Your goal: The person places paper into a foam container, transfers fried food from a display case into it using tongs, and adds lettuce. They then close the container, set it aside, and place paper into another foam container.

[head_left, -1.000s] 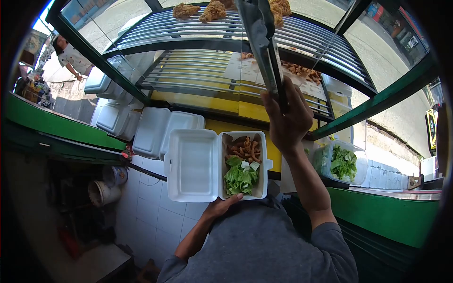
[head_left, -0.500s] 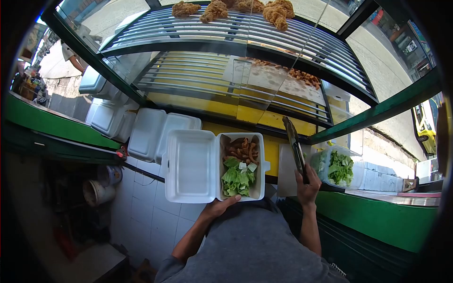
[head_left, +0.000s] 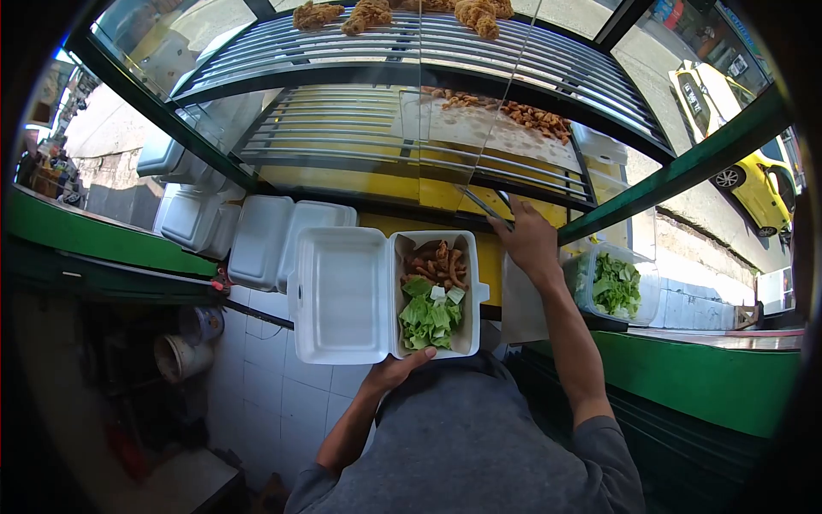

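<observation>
My left hand [head_left: 402,367] grips the near edge of an open white foam box [head_left: 342,295], its thumb over the rim. Brown fried strips [head_left: 437,264] lie in the far part of the box's right half, with chopped green lettuce [head_left: 430,319] and a few pale cubes nearer to me. Metal tongs [head_left: 488,206] are in my right hand [head_left: 529,236], which is closed around them just beyond the box's right side. The tongs point up and left, toward the front of the glass display case.
Fried chicken [head_left: 368,15] sits on the upper rack [head_left: 300,64]; small fried pieces [head_left: 535,120] lie on the lower shelf. Closed foam boxes [head_left: 259,240] stand at left. A lettuce tub [head_left: 616,287] is at right, below a green frame bar [head_left: 676,176]. A yellow car [head_left: 753,184] is outside.
My right hand has moved forward and left, swinging the tongs toward the case. The view has shifted slightly, and more of the yellow car shows. My left hand still holds the box.
</observation>
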### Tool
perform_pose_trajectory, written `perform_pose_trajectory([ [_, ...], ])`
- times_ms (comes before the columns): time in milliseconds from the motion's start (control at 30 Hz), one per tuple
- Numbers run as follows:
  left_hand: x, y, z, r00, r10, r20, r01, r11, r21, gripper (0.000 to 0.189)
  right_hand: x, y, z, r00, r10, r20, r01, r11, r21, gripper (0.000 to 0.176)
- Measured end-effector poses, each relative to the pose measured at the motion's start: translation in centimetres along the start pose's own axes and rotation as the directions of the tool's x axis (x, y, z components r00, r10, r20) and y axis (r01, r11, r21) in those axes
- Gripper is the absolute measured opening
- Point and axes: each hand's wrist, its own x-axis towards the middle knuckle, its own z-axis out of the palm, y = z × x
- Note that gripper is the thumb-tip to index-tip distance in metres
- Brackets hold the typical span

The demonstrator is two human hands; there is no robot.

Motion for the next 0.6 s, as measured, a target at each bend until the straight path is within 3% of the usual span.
perform_pose_trajectory([
  [67,-0.5,0.1,0.0,1.0,-0.012,-0.019,0.012,1.0,-0.008,0.03,3.1,-0.5,-0.1,0.977,0.015,0.214,0.008,0.994,-0.11,0.063],
  [167,-1.2,0.0,-0.2,0.999,-0.035,-0.028,0.035,0.999,-0.015,0.035,5.6,1.5,3.2,0.984,-0.171,-0.044,0.168,0.983,-0.077,0.065],
  [267,-1.3,-0.5,-0.2,0.999,0.008,-0.04,-0.01,0.999,-0.046,0.046,6.8,3.1,4.5,0.973,-0.222,-0.064,0.221,0.975,-0.023,0.061],
  [367,-1.5,-0.4,-0.4,0.999,-0.039,-0.01,0.038,0.999,-0.032,0.054,5.1,1.8,2.1,0.956,-0.257,-0.144,0.262,0.965,0.015,0.046],
  [467,-1.7,-0.7,-0.7,0.999,-0.007,-0.041,0.008,1.0,0.012,0.047,3.2,3.1,5.1,0.766,-0.469,-0.438,0.511,0.859,-0.026,0.026],
  [600,-1.7,-0.3,-0.5,0.997,0.047,-0.06,-0.049,0.998,-0.031,0.048,0.7,-1.2,0.1,0.577,-0.646,-0.5,0.744,0.669,-0.006,0.015],
])
